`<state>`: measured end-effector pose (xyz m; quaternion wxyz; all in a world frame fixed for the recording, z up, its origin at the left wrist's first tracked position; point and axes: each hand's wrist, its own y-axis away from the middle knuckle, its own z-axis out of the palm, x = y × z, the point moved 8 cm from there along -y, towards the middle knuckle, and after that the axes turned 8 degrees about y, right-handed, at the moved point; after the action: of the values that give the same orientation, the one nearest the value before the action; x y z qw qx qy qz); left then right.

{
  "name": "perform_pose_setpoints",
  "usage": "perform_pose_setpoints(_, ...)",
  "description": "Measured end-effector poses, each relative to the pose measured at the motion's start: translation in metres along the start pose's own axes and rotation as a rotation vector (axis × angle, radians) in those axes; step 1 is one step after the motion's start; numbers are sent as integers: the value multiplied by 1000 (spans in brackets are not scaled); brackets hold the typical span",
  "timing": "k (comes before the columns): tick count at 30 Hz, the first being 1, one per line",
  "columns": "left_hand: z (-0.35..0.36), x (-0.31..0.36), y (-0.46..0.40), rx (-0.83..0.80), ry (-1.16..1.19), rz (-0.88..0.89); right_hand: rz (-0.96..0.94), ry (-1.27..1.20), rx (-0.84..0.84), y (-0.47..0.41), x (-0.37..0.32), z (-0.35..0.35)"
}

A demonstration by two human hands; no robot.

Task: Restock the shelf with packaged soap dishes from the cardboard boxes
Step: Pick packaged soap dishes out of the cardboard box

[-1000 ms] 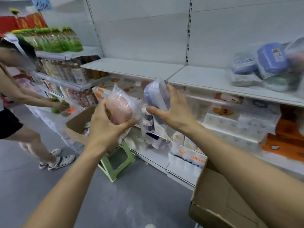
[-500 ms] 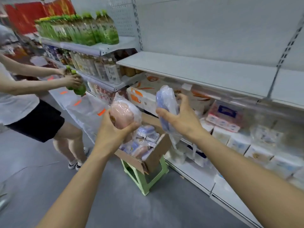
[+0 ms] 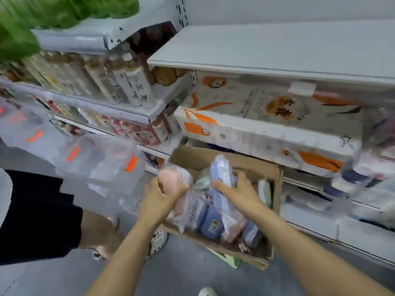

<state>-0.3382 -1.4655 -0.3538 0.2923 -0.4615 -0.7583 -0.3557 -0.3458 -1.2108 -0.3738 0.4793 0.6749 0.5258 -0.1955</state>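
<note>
Pink packaged soap dish (image 3: 173, 178) gripped by left hand (image 3: 159, 196) above cardboard box (image 3: 275, 180); blue packaged soap dish (image 3: 221, 171) gripped upright by right hand (image 3: 239, 192) over the box; further packaged dishes (image 3: 210, 223) held inside.

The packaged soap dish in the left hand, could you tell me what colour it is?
Pink, inside clear plastic wrap: the soap dish gripped by the left hand, head view.
</note>
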Motion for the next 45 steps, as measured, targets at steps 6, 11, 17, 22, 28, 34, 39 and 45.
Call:
perform_pose_setpoints(6,43,-115,-104,-238,-170,-218,312,74,-110,-87,50,126)
perform_pose_setpoints(11,92,-176,-145,-347,-286,-303,464,246,-92,-127,90,182)
perform_pose_setpoints(17,122,-211,-163,-425,-292,-442,526,308,-63,-137,102,205)
perform_pose_setpoints(22,116,-164,-154,-558,-488,-194,473,394,-136,-129,98,193)
perform_pose_setpoints(28,89,-51,-92,-577,-621,230,250,533,-109,-79,52,103)
perform_pose_setpoints(34,73,90,22,-344,-556,640,13,702,184,37,5,-37)
perform_pose_setpoints(39,94,202,157,-218,-384,948,-146,751,575,177,6,-163)
perform_pose_setpoints(45,164,295,333,-192,-213,1240,-181,774,948,351,68,-292)
